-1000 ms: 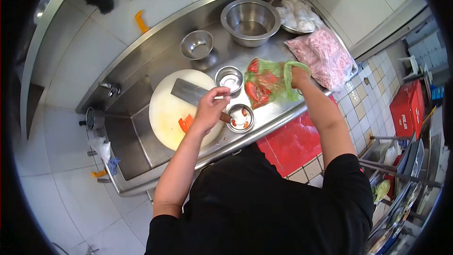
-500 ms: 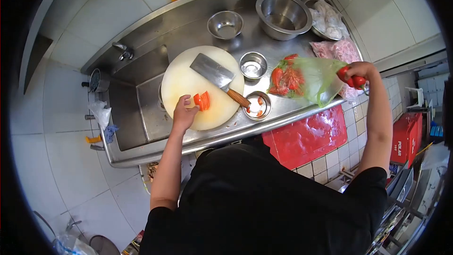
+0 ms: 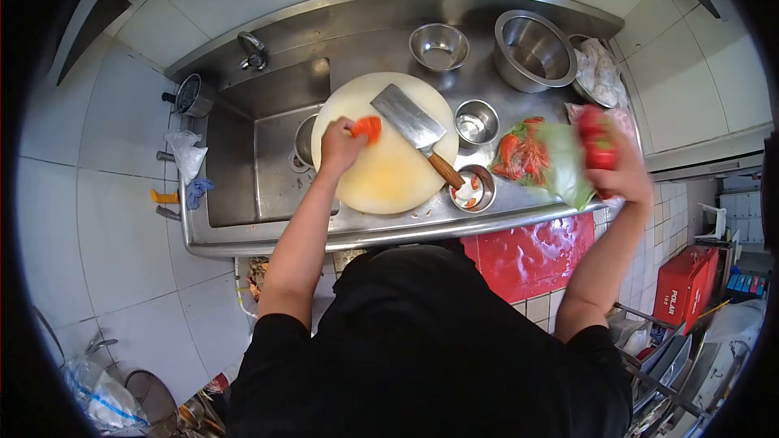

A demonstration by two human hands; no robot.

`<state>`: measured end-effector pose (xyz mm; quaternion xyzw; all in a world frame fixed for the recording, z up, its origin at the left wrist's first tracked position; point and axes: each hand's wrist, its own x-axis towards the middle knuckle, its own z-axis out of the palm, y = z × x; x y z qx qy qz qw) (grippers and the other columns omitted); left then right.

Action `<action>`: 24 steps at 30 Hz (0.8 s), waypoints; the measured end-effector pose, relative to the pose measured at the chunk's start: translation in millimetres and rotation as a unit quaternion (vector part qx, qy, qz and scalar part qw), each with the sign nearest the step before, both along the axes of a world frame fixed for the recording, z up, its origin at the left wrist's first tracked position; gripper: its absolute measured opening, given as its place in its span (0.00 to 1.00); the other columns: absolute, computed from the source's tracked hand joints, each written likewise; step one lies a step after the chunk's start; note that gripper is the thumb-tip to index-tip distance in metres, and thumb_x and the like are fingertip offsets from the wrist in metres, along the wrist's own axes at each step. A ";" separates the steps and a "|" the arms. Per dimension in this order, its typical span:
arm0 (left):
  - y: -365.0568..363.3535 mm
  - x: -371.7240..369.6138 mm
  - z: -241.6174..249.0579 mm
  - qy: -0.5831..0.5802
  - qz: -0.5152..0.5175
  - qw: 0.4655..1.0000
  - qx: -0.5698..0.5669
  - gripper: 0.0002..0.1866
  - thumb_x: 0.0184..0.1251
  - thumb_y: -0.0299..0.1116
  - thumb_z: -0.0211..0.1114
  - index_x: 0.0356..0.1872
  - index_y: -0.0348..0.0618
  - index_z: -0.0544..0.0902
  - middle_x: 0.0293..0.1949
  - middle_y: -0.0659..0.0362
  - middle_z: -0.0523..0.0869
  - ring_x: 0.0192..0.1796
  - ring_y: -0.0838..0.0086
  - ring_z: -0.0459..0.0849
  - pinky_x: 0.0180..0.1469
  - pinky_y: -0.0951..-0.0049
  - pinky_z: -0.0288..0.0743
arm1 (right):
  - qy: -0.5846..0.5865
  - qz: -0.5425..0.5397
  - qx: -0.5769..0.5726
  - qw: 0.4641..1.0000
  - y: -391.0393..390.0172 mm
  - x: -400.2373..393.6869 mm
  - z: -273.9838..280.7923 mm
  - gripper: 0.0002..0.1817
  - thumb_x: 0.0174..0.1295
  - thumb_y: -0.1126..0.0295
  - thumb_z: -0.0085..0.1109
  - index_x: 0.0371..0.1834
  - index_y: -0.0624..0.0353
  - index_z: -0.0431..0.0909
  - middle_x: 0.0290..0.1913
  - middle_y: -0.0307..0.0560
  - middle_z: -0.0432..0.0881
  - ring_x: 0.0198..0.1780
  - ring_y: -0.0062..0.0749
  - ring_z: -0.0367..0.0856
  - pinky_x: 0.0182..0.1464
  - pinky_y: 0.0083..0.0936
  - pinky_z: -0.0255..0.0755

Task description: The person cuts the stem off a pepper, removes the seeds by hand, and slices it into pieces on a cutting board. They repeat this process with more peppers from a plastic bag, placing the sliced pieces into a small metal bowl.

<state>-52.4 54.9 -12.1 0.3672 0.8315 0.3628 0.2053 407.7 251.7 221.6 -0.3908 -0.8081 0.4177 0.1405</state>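
Over the left part of the round white cutting board (image 3: pixel 381 182), my left hand (image 3: pixel 342 146) is closed on some cut red pepper slices (image 3: pixel 367 128). My right hand (image 3: pixel 629 172), blurred by motion, grips several whole red peppers (image 3: pixel 599 146) at the right end of the counter. Beside it lies a thin green plastic bag (image 3: pixel 565 162) with more red peppers (image 3: pixel 521 152) inside. A cleaver (image 3: pixel 410 118) rests flat on the board, its wooden handle reaching over a small steel bowl (image 3: pixel 487 191) that holds red bits and something white.
Another small steel bowl (image 3: pixel 477 123) sits right of the board. Behind stand a steel bowl (image 3: pixel 439 47) and a deep steel pot (image 3: pixel 535 50). White bagged items (image 3: pixel 599 73) fill the far right corner. A sink (image 3: pixel 231 170) with a tap (image 3: pixel 252 50) lies left.
My left hand has taken hold of the red pepper slices and moved them up the board. The right hand, still holding the whole peppers, has come closer to the green bag. The view has shifted.
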 end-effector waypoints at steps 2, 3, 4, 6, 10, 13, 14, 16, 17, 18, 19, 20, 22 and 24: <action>18.9 -18.8 8.0 -0.017 0.019 0.999 0.035 0.14 0.53 0.35 0.75 0.36 0.40 0.82 0.39 0.51 0.87 0.43 0.61 0.87 0.51 0.64 0.79 | -0.032 0.082 -0.044 0.995 -44.5 -93.3 -27.3 0.51 0.37 0.56 0.74 0.73 0.57 0.69 0.56 0.54 0.83 0.55 0.43 0.83 0.60 0.37 0.76; 29.6 -23.3 19.7 -0.030 0.028 0.998 0.057 0.14 0.54 0.35 0.75 0.37 0.39 0.83 0.38 0.52 0.87 0.42 0.64 0.87 0.50 0.65 0.79 | -0.105 0.131 -0.013 0.986 -55.9 -130.4 -52.8 0.51 0.40 0.52 0.73 0.73 0.58 0.68 0.56 0.59 0.83 0.56 0.46 0.84 0.61 0.38 0.76; 45.3 -41.5 -0.9 -0.086 0.033 0.995 0.030 0.16 0.55 0.36 0.75 0.41 0.38 0.84 0.39 0.53 0.89 0.41 0.67 0.87 0.50 0.67 0.79 | -0.052 0.170 -0.062 0.982 -63.7 -164.6 -99.1 0.51 0.41 0.49 0.72 0.72 0.59 0.68 0.56 0.62 0.83 0.56 0.49 0.84 0.60 0.38 0.76; 65.1 -60.7 -36.9 -0.121 0.021 0.992 0.030 0.17 0.55 0.36 0.75 0.44 0.38 0.84 0.39 0.53 0.89 0.42 0.67 0.88 0.50 0.67 0.80 | -0.139 0.169 -0.047 0.975 -86.7 -229.2 -130.2 0.51 0.43 0.48 0.72 0.72 0.59 0.66 0.54 0.62 0.84 0.55 0.53 0.85 0.58 0.38 0.78; 48.9 -46.9 -13.2 -0.063 0.050 0.996 0.045 0.27 0.56 0.35 0.74 0.57 0.41 0.80 0.46 0.51 0.87 0.44 0.65 0.88 0.51 0.67 0.81 | -0.262 0.159 0.005 0.952 -112.2 -305.5 -152.2 0.53 0.46 0.50 0.73 0.76 0.56 0.60 0.51 0.61 0.85 0.54 0.53 0.85 0.56 0.41 0.79; 16.6 -34.7 2.5 -0.037 0.063 0.992 0.102 0.28 0.57 0.33 0.73 0.61 0.42 0.77 0.52 0.50 0.85 0.46 0.64 0.87 0.52 0.65 0.81 | -0.247 0.188 0.086 0.947 -113.4 -325.9 -183.8 0.52 0.50 0.51 0.74 0.77 0.54 0.57 0.54 0.62 0.83 0.55 0.54 0.85 0.57 0.42 0.80; 4.0 -29.4 5.2 -0.062 0.040 0.989 0.126 0.28 0.59 0.32 0.72 0.62 0.42 0.76 0.54 0.50 0.84 0.48 0.64 0.87 0.53 0.64 0.81 | -0.258 0.161 0.078 0.949 -117.5 -328.6 -185.8 0.50 0.52 0.53 0.74 0.77 0.52 0.57 0.61 0.63 0.78 0.60 0.55 0.81 0.61 0.43 0.78; -22.4 -18.5 7.2 -0.046 0.023 0.990 0.131 0.27 0.59 0.31 0.72 0.62 0.42 0.77 0.54 0.50 0.84 0.48 0.63 0.87 0.53 0.64 0.80 | -0.222 0.145 0.052 0.963 -120.0 -327.4 -183.1 0.47 0.54 0.55 0.73 0.76 0.52 0.59 0.63 0.63 0.76 0.63 0.56 0.79 0.63 0.43 0.76; -33.5 -13.9 7.5 -0.028 0.008 0.990 0.139 0.26 0.60 0.30 0.71 0.61 0.42 0.77 0.53 0.50 0.85 0.49 0.63 0.86 0.54 0.64 0.80 | -0.182 0.130 0.030 0.974 -119.4 -324.6 -181.9 0.45 0.55 0.57 0.72 0.76 0.52 0.61 0.65 0.64 0.74 0.65 0.57 0.76 0.65 0.43 0.74; -43.6 -13.1 2.6 -0.023 -0.007 0.991 0.134 0.26 0.60 0.29 0.71 0.61 0.42 0.77 0.54 0.49 0.84 0.52 0.60 0.85 0.56 0.63 0.79 | -0.187 0.126 0.029 0.974 -117.2 -315.2 -185.5 0.45 0.55 0.57 0.72 0.76 0.52 0.61 0.65 0.64 0.74 0.65 0.57 0.76 0.65 0.43 0.74; -52.6 -9.8 3.2 -0.028 -0.012 0.990 0.136 0.26 0.60 0.29 0.71 0.61 0.42 0.77 0.54 0.49 0.84 0.52 0.60 0.85 0.56 0.63 0.79 | -0.124 0.074 0.061 0.988 -111.4 -298.6 -192.0 0.40 0.57 0.60 0.70 0.74 0.53 0.63 0.64 0.64 0.74 0.65 0.58 0.76 0.66 0.44 0.73; -61.4 -5.8 7.8 0.011 -0.035 0.991 0.125 0.28 0.59 0.29 0.71 0.62 0.43 0.77 0.56 0.49 0.83 0.55 0.58 0.83 0.59 0.60 0.77 | -0.062 0.023 0.096 0.993 -105.3 -279.8 -194.8 0.36 0.59 0.64 0.67 0.72 0.53 0.66 0.63 0.64 0.75 0.66 0.58 0.75 0.66 0.44 0.72; -67.0 0.3 16.8 0.044 -0.059 0.990 0.118 0.29 0.57 0.28 0.72 0.63 0.44 0.77 0.57 0.48 0.82 0.58 0.56 0.82 0.62 0.58 0.76 | -0.190 -0.036 0.071 0.979 -103.4 -241.7 -182.7 0.25 0.58 0.71 0.62 0.62 0.57 0.72 0.59 0.64 0.76 0.63 0.61 0.75 0.63 0.47 0.73; -66.6 10.0 26.3 0.109 -0.192 0.966 0.133 0.32 0.55 0.29 0.71 0.65 0.45 0.76 0.61 0.48 0.80 0.65 0.54 0.76 0.70 0.54 0.68 | -0.252 -0.012 0.098 0.963 -106.6 -220.7 -193.4 0.24 0.56 0.73 0.64 0.58 0.59 0.70 0.56 0.67 0.77 0.61 0.62 0.76 0.62 0.48 0.74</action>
